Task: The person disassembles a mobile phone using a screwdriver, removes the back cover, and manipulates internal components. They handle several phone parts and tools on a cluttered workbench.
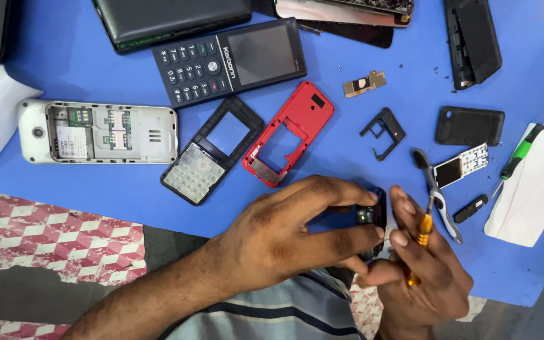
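left hand (297, 230) clamped on small black phone part (373, 217), held above near edge of blue desk (347, 145) | right hand (423, 271) closed around orange-handled screwdriver (422, 236), just right of the part | red phone frame (289, 133) farther off, left | tweezers (437, 195) on desk, right | dark keypad phone (229, 61) far.

A blue table top (347, 63) fills most of the view, evenly lit, with soft shadows; at seven o'clock a red-and-white chequered cloth (51, 233) lies below its near edge; at five o'clock a strip of grey floor (536, 321) shows past the table's corner.
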